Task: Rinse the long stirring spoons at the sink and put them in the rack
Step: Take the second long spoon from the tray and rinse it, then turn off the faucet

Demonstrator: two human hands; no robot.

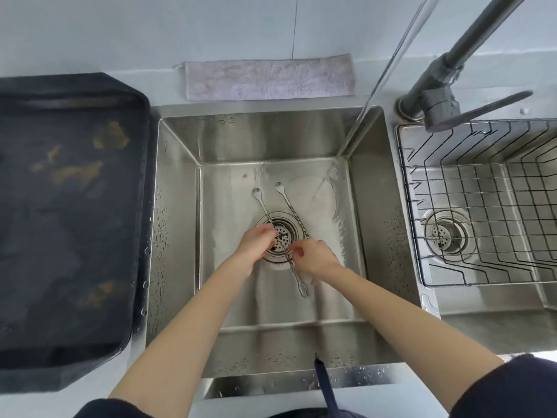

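Both hands low in the left sink basin (pixel 180 182), right over the drain strainer (pixel 281 235). Left hand (pixel 256 245): fingers curled, pinching the handle of one long stirring spoon (pixel 265 208) approx mid-length. Right hand (pixel 313 256): thumb & fingertips pinched on a thin handle where the 2 handles cross; can't tell for sure which one it has.

2 spoons total, both w/ twisted handles. Left spoon's small bowl points away from the person, up-left of the drain; its far end, a small fork tip (pixel 304 292), sticks out toward the person, below the right hand. 2nd spoon (pixel 291 205) lies just right of it, bowl also far side, handle running down to the right hand. Handles cross near the drain.

Water stream (pixel 388 67) falls slanting from top, hits basin floor at the far right corner, apart from the spoons.

1 wire rack (pixel 470 188) sits in the right basin, no spoons in it. 1 grey tap (pixel 446 95) betw. the basins. 1 folded cloth (pixel 268 78) behind the sink. 1 dark tray (pixel 69 206) w/ brown smears at left.
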